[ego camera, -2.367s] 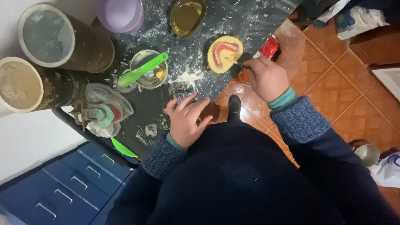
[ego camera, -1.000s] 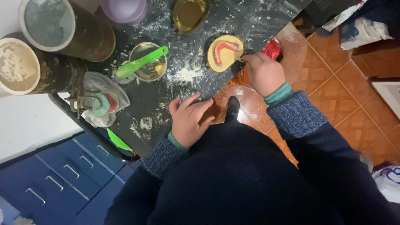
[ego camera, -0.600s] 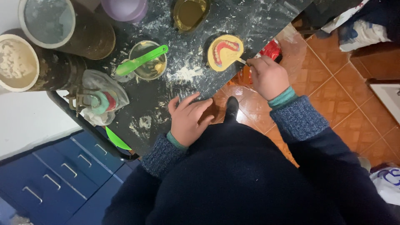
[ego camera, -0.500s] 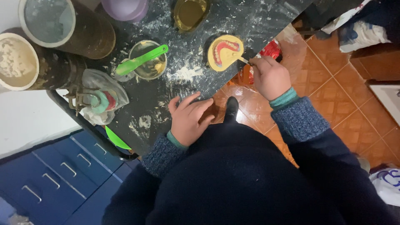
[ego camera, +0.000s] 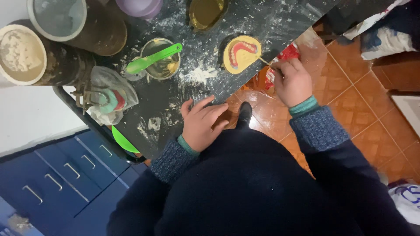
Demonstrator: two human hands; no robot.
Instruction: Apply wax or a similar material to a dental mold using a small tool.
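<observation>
A yellow plaster cast [ego camera: 241, 53] with a red arch of denture wax and teeth lies near the edge of the dusty black counter [ego camera: 262, 22]. My right hand [ego camera: 294, 81] is shut on a thin stick-like tool whose tip touches the cast's right side. Behind that hand shows something red [ego camera: 288, 51]. My left hand [ego camera: 202, 123] rests flat on the counter edge, fingers spread, holding nothing.
A small bowl with a green spatula [ego camera: 154, 62] stands left of the cast. Two large tubs [ego camera: 26, 52] [ego camera: 65, 19], a purple bowl [ego camera: 139, 6], a yellow-rimmed bowl [ego camera: 205, 12] and a plastic-wrapped articulator [ego camera: 109, 99] crowd the counter. Blue drawers [ego camera: 61, 175] lie below; orange tiles [ego camera: 350, 87] at the right.
My right hand has shifted slightly to the right along the counter edge, keeping the tool's tip on the cast. My left hand has stayed flat in place.
</observation>
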